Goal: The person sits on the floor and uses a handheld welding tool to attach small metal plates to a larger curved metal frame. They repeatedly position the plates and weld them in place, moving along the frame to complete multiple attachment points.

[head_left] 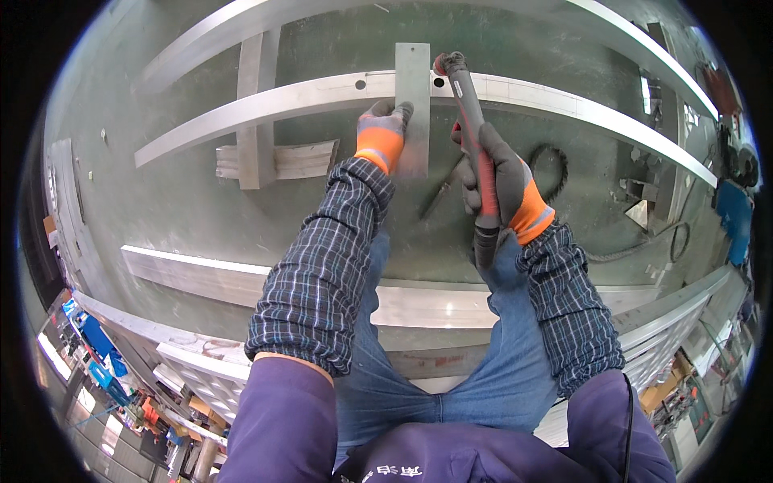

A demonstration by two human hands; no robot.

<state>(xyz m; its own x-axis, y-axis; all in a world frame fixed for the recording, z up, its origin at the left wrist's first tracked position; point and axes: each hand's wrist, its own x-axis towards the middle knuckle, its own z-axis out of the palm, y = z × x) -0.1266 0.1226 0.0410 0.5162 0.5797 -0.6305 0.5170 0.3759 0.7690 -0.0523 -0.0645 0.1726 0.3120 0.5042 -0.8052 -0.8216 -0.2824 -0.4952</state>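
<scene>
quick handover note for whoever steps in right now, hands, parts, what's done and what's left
Left hand: gloved, pressing the flat metal plate down across the long aluminium bar.
Right hand: gripping the red-and-black tool, tip beside a hole in the bar, right of the plate.
Done: plate laid square over the bar.
Left: no fastener is visible on the plate; it looks held by hand only.

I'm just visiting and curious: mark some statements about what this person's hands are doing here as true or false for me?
1. The right hand grips a red and black tool. True.
2. The left hand is bare. False: it wears a grey and orange glove.
3. The left hand rests on a flat metal plate lying across a long metal bar. True.
4. The tool's tip points toward the person's knees. False: it points away, at the bar beside the plate.
5. The person wears checked sleeve covers. True.
</scene>
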